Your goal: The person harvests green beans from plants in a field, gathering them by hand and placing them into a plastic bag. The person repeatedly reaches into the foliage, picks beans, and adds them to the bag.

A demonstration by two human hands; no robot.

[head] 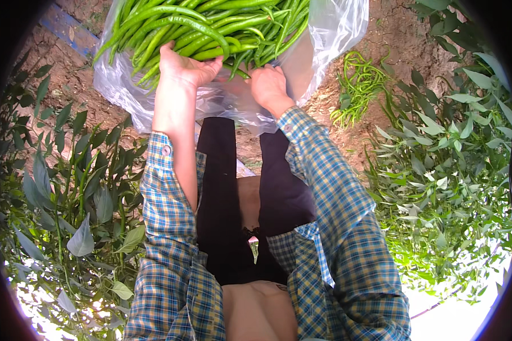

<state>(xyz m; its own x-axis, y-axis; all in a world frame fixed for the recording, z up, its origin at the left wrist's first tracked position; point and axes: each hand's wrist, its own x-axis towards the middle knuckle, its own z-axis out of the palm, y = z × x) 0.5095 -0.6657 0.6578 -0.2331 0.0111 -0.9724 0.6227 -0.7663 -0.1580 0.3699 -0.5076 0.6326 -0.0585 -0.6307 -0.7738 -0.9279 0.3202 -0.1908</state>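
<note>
Long green chili peppers (196, 32) are heaped in a clear plastic bag (337, 25) at the top of the view. My left hand (190, 68), palm turned up, cups the near side of the heap, with its thumb and fingertips against several peppers. To its right, my right hand (269, 83) is back-up and bent at the knuckles beside the pepper tips, over the bag's near part. Its fingertips are partly hidden, so whether it pinches a pepper or the plastic is unclear.
A loose pile of thin, curled green peppers (360, 87) lies on the dry soil (392, 25) right of the bag. Leafy pepper plants (443, 140) line the right side, and more plants (81, 183) the left. A blue strip (70, 32) crosses the ground at upper left.
</note>
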